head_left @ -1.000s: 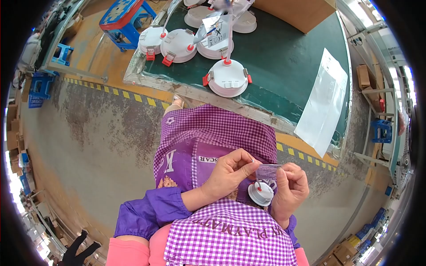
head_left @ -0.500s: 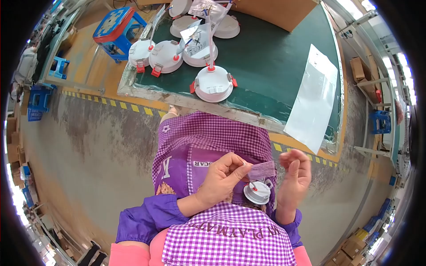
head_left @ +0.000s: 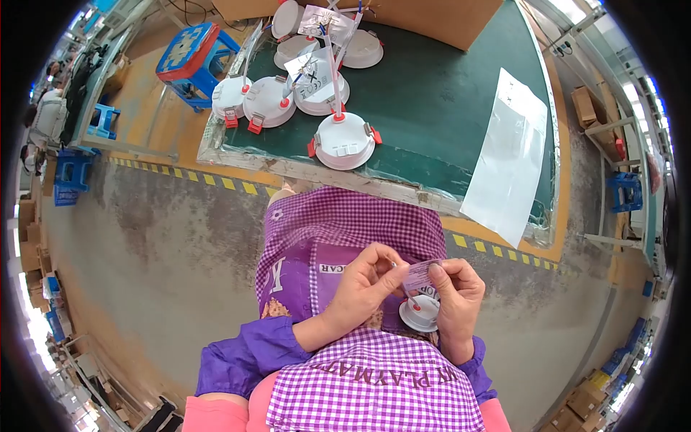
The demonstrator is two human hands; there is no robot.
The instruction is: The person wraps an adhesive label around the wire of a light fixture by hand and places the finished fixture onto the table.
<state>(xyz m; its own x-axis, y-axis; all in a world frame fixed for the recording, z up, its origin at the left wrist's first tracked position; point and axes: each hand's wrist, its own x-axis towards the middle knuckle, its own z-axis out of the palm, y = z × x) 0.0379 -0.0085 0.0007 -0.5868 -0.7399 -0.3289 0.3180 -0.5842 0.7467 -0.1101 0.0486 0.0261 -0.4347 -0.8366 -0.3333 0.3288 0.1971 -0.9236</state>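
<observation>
Over my lap hangs a small round white downlight [head_left: 419, 314] with a red grommet where its cable comes out. My left hand [head_left: 366, 286] is closed, thumb and forefinger pinching the upper part of that cable at one end of a thin printed label [head_left: 416, 276]. The label's other end is pinched between the thumb and fingers of my right hand [head_left: 458, 294]. So the label stretches between both hands, just above the downlight. Part of the cable inside my left fingers is hidden.
Ahead stands a green-topped table [head_left: 425, 108]. Several white downlights, including one near the front edge [head_left: 345, 140], sit at its left. A white sheet [head_left: 507, 158] lies at right, and a cardboard box [head_left: 432, 21] is behind. A blue stool [head_left: 198, 65] stands left of the table.
My right hand has moved left and inward and taken hold of the label's free end. My left hand keeps its pinch, nearly unmoved. The view has shifted slightly.
</observation>
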